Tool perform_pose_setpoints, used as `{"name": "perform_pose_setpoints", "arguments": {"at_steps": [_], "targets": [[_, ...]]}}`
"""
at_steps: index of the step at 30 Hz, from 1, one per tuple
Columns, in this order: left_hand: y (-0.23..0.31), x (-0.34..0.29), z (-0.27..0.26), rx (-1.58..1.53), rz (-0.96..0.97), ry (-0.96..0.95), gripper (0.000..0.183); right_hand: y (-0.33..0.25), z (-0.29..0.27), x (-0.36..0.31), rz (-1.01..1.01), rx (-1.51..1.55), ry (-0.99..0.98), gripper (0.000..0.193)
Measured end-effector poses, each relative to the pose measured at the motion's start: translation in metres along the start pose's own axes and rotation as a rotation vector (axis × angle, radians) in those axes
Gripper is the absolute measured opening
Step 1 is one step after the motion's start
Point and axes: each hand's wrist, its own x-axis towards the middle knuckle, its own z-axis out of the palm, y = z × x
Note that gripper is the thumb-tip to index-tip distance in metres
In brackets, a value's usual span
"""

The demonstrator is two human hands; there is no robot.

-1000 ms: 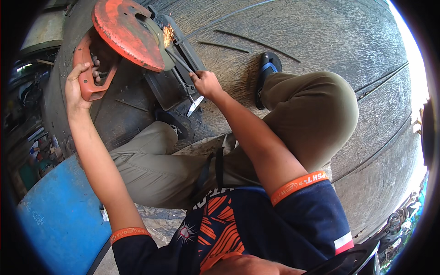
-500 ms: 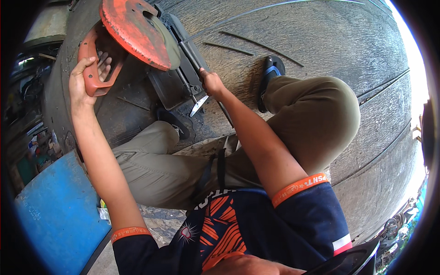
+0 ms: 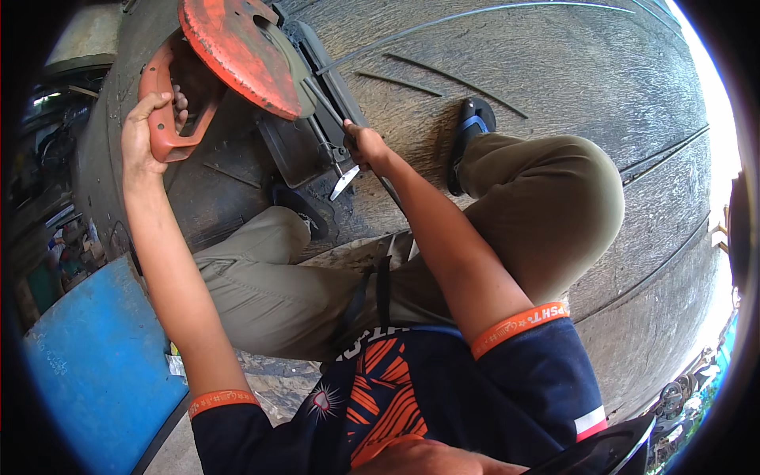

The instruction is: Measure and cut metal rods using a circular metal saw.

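Note:
A cut-off saw with a scuffed orange blade guard [image 3: 237, 59] stands on the floor in front of me. My left hand [image 3: 146, 131] is wrapped around its orange loop handle [image 3: 164, 83], fingers passing through the opening. Part of the dull grey-green cutting disc [image 3: 286, 59] shows beside the guard. In my right hand [image 3: 369, 148] is a thin dark metal rod [image 3: 324, 98], gripped close to the saw's clamp. Its far end reaches to the disc's edge; the other end slants back toward my legs. A silver clamp handle [image 3: 344, 182] sits just below that hand.
Two short rods [image 3: 455, 83] lie on the worn floor beyond my sandalled foot [image 3: 473, 131]. A long thin bar [image 3: 475, 9] stretches across the far floor. At the lower left stands a blue panel [image 3: 103, 364]. Another short rod [image 3: 231, 175] lies left of the saw base.
The rod's far end has swung left to the disc. The saw's guard and handle have shifted slightly, and my left fingers curl more tightly around the handle.

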Motion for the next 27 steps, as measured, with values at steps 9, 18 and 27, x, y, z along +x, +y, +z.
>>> {"name": "perform_pose_setpoints", "arguments": {"at_steps": [9, 18, 27], "targets": [[-0.003, -0.009, 0.008, -0.083, -0.009, -0.073, 0.032, -0.002, 0.001, 0.0, 0.088, 0.086, -0.082, 0.05], [-0.003, -0.009, 0.007, -0.09, -0.011, -0.077, 0.034, -0.002, 0.002, -0.001, 0.087, 0.068, -0.107, 0.049], [-0.003, -0.008, 0.006, -0.084, -0.013, -0.079, 0.035, 0.008, -0.002, 0.004, 0.019, -0.075, -0.021, 0.054]]}}
